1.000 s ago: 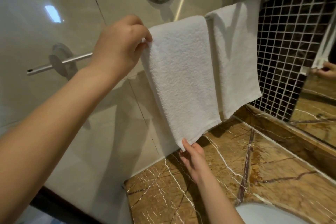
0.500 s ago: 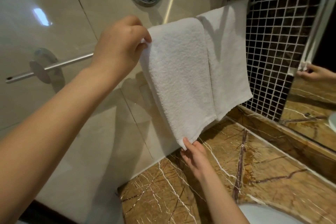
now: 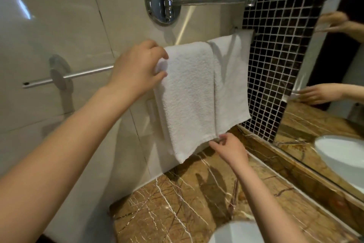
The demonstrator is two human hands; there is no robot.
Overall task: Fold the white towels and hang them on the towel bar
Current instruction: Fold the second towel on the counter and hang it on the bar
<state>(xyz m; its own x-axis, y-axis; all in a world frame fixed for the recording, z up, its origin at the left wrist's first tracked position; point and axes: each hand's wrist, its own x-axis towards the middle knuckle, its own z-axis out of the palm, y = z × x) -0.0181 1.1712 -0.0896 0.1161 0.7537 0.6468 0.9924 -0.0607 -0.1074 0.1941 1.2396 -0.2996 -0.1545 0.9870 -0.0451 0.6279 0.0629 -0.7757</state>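
The left hand (image 3: 137,69) pinches the front towel (image 3: 189,93) at its 10 o'clock corner, pinning it on the towel bar (image 3: 88,72), while the right hand (image 3: 229,149) curls at the 5 o'clock hem — grip unclear — likely to square it with the second towel (image 3: 231,77) at 3 o'clock

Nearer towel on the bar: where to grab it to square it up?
Probably the bottom hem of the nearer towel, pinched from below: it hangs flat against the wall, hem free above the counter. The left hand grips its top left edge.
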